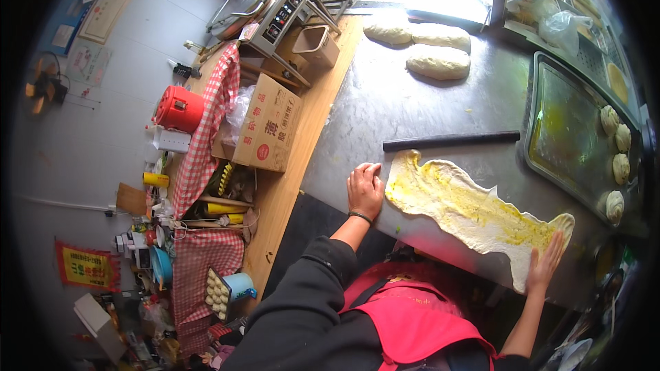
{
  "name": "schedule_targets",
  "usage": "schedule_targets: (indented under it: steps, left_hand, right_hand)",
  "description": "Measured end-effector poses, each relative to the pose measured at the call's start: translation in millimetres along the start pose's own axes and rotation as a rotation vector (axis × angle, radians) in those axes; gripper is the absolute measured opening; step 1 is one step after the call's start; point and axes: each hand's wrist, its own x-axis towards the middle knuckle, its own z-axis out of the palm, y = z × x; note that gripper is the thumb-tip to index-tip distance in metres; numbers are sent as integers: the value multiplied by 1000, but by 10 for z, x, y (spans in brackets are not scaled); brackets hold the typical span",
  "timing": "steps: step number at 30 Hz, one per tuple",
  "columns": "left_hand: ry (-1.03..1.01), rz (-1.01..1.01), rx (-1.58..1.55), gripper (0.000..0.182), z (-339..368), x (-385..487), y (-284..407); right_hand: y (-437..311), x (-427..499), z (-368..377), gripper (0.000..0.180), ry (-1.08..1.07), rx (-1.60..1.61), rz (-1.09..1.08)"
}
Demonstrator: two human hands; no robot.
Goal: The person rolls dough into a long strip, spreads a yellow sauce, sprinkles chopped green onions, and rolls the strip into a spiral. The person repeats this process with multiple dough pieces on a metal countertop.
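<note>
A long, stretched sheet of dough [464, 206], streaked with yellow oil or paste, lies across the metal worktop [356, 129] in front of me. Its edges are uneven, and the right end curls up. My left hand [365, 190] rests at the worktop's near edge, just beside the dough's left end, fingers bent; its palm side is hidden. Flat against the right end of the dough lies my right hand [547, 263], with its fingers extended. Just beyond the sheet is a dark rolling pin [451, 141], touched by neither hand.
Several dough loaves [438, 62] sit at the far end. An oiled baking tray [567, 123] on the right holds several coiled dough pieces [621, 168]. A glass display case [562, 5] stands behind it. Leftward are a cardboard box [268, 123], a bin [317, 46] and an electric griddle [273, 20].
</note>
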Motion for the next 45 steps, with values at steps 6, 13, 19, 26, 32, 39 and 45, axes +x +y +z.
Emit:
schedule_targets:
  steps: [6, 13, 19, 26, 32, 39, 45]
  left_hand:
    - [5, -8, -6, 31, 12, 12, 20]
    - [10, 0, -22, 30, -18, 2, -5]
    - [6, -10, -4, 28, -17, 9, -3]
    - [16, -2, -8, 28, -12, 12, 6]
    - [17, -6, 3, 28, -16, 13, 5]
    - [-14, -27, 5, 28, -35, 21, 13]
    - [6, -22, -169, 28, -84, 5, -36]
  right_hand:
    - [-255, -938, -291, 66, -181, 119, 42]
    - [102, -357, -630, 25, -511, 1761, 838]
    - [377, -58, -259, 35, 106, 501, 479]
    - [-1337, -47, 412, 79, -217, 118, -180]
    - [-1975, 377, 374, 73, -221, 294, -538]
    - [-839, 151, -27, 68, -157, 111, -177]
    - [-1497, 6, 102, 66, -92, 21, -124]
